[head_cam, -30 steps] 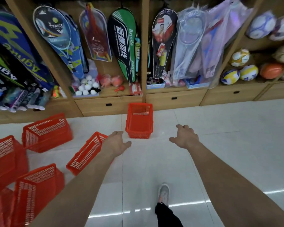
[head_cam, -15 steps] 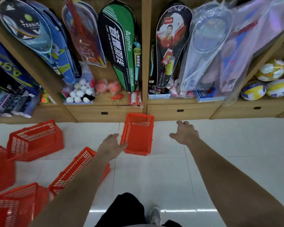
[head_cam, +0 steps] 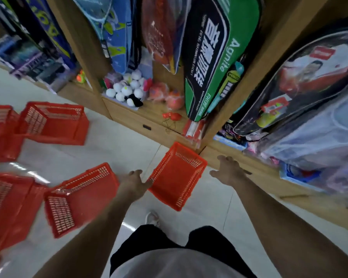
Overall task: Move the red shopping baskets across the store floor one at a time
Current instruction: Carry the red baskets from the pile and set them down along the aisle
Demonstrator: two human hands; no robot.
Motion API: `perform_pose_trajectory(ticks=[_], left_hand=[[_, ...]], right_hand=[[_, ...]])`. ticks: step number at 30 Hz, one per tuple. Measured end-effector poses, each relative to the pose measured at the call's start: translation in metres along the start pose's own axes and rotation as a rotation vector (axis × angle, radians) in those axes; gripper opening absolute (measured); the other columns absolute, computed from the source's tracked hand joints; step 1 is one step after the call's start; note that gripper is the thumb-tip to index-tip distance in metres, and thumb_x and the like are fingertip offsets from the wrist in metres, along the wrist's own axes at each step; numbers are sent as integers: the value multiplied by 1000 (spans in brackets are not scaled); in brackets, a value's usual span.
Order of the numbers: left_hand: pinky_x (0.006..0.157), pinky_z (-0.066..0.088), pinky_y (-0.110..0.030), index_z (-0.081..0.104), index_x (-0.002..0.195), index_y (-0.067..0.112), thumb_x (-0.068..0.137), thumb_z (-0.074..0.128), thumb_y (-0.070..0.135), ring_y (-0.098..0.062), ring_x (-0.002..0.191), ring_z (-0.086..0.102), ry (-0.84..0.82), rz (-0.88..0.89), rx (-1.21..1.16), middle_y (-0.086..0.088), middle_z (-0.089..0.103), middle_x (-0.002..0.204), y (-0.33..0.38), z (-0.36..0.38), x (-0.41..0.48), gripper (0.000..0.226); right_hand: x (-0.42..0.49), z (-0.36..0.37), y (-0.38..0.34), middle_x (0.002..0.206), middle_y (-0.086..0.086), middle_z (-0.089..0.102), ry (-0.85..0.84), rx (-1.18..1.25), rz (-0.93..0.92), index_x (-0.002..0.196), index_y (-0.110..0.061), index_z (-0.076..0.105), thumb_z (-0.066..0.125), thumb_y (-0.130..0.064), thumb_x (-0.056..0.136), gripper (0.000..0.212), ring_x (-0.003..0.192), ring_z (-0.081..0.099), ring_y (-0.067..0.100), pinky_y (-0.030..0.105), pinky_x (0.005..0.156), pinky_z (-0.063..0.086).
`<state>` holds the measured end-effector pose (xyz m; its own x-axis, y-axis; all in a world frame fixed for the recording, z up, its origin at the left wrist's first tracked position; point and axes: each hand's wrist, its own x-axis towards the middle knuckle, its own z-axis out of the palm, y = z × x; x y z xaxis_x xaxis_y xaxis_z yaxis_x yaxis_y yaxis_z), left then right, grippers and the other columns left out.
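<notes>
A red shopping basket (head_cam: 179, 177) stands upright on the white floor close to the wooden shelf base. My left hand (head_cam: 134, 183) reaches its left rim corner, thumb touching the rim, fingers relaxed. My right hand (head_cam: 228, 167) hovers just right of the basket with spread fingers, apart from it and holding nothing. Several more red baskets lie to the left: one tipped on its side (head_cam: 78, 199), one against the shelf (head_cam: 52, 123), others at the left edge (head_cam: 6, 205).
A wooden shelf unit (head_cam: 133, 119) with drawers runs along the far side, hung with racket bags (head_cam: 213, 63) and holding balls (head_cam: 127, 89). My feet and black shorts (head_cam: 169, 241) are below. White tiled floor (head_cam: 207, 209) stretches around the basket.
I have stepped closer and leaned over; the view tilted. Both hands came down to the lone basket, the left now touching its rim, the right beside it.
</notes>
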<state>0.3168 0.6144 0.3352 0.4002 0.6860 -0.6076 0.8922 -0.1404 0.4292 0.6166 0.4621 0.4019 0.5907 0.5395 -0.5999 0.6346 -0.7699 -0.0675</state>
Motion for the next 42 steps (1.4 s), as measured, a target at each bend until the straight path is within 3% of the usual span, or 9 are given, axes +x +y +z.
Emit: perform_pose_trajectory(ticks=[5, 7, 10, 13, 18, 29, 34, 39, 42], left_hand=[[101, 44, -41, 43, 146, 10, 87, 62, 56, -32, 124, 54, 62, -235, -204, -14, 51, 144, 1, 31, 4, 77], [102, 43, -41, 45, 145, 9, 87, 65, 51, -33, 125, 53, 104, -351, -282, -15, 51, 144, 5, 53, 4, 74], [102, 43, -41, 45, 144, 8, 87, 67, 47, -33, 126, 53, 181, -534, -396, -16, 51, 143, 20, 95, 7, 73], [101, 41, -37, 47, 142, 7, 87, 67, 46, -31, 126, 53, 266, -671, -474, -16, 53, 141, 37, 138, 14, 70], [102, 41, -39, 45, 144, 6, 89, 65, 46, -30, 126, 53, 310, -828, -632, -13, 54, 142, 62, 235, 53, 71], [96, 50, -50, 31, 151, 16, 83, 67, 59, -29, 123, 56, 418, -918, -663, -8, 51, 146, -16, 437, 209, 88], [93, 51, -54, 23, 153, 18, 77, 63, 72, -32, 125, 55, 445, -883, -684, -7, 46, 150, -56, 524, 272, 102], [81, 54, -43, 32, 143, 28, 79, 66, 63, -19, 108, 63, 622, -805, -786, 5, 56, 137, -77, 565, 299, 81], [86, 54, -50, 34, 143, 23, 86, 64, 52, -28, 111, 65, 733, -928, -779, -5, 58, 137, -99, 571, 293, 71]], right_hand=[[85, -20, -19, 146, 12, 42, -111, -61, -183, 148, -21, 40, 60, -55, 89, 71, 129, 45, 35, 48, 101, 44], [122, -19, -19, 128, 10, 57, -181, -70, -265, 132, -20, 56, 60, -55, 86, 57, 116, 54, 32, 44, 94, 49], [182, -6, -11, 109, 0, 68, -243, 36, -330, 126, -28, 59, 71, -42, 80, 50, 98, 65, 25, 38, 86, 53], [233, 14, 3, 110, 1, 70, -251, 32, -386, 124, -27, 57, 75, -39, 77, 52, 97, 67, 26, 37, 85, 53], [334, 70, 40, 122, 12, 65, -278, -48, -461, 128, -17, 61, 77, -36, 80, 54, 111, 62, 36, 43, 91, 51], [523, 266, 86, 141, 18, 50, -115, -79, -528, 144, -11, 44, 73, -28, 83, 69, 126, 50, 39, 48, 103, 42], [590, 331, 109, 156, 23, 33, -37, -15, -494, 157, -5, 24, 71, -24, 88, 86, 142, 35, 38, 42, 114, 30], [606, 372, 123, 142, 23, 41, 14, 170, -484, 156, -8, 28, 78, -18, 81, 90, 129, 47, 34, 36, 109, 35], [593, 396, 130, 139, 19, 41, -41, 158, -518, 153, -14, 35, 77, -19, 82, 82, 122, 53, 32, 39, 107, 41]])
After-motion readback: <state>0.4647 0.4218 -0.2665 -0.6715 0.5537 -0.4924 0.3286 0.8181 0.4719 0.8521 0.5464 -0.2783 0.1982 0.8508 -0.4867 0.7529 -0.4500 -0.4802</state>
